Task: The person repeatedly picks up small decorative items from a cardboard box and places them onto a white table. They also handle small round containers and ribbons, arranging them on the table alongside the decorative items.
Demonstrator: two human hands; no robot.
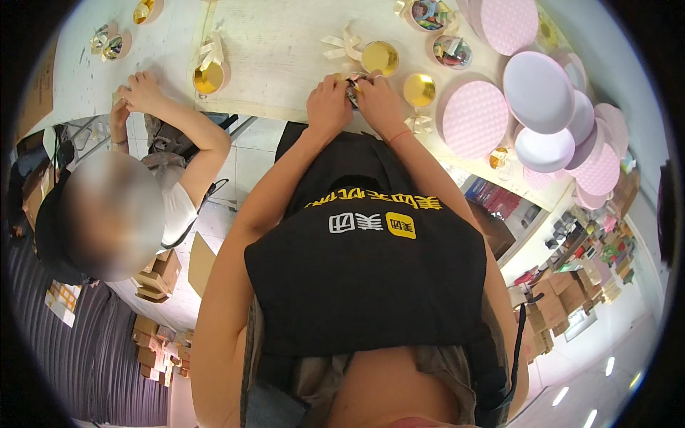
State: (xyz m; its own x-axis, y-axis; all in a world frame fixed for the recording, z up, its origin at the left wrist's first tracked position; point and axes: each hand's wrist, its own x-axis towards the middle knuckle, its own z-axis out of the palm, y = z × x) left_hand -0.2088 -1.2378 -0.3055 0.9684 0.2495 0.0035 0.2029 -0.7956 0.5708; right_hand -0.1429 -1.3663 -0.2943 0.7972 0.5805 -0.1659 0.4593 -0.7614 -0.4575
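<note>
My left hand and my right hand meet at the near edge of the table, fingers curled in from either side. Between them is a small round gift box, mostly covered by my fingers; only a bit of dark, shiny, multicoloured contents shows. Just beyond my right hand stands an open gold-lined round box with a cream ribbon beside it. A second gold round piece lies to the right of that hand, with another cream bow below it.
Round boxes filled with colourful wrapped pieces stand at the far right. Pink quilted round lids and white discs pile up along the right side. Leftward, another gold-lined box sits near a co-worker's hands.
</note>
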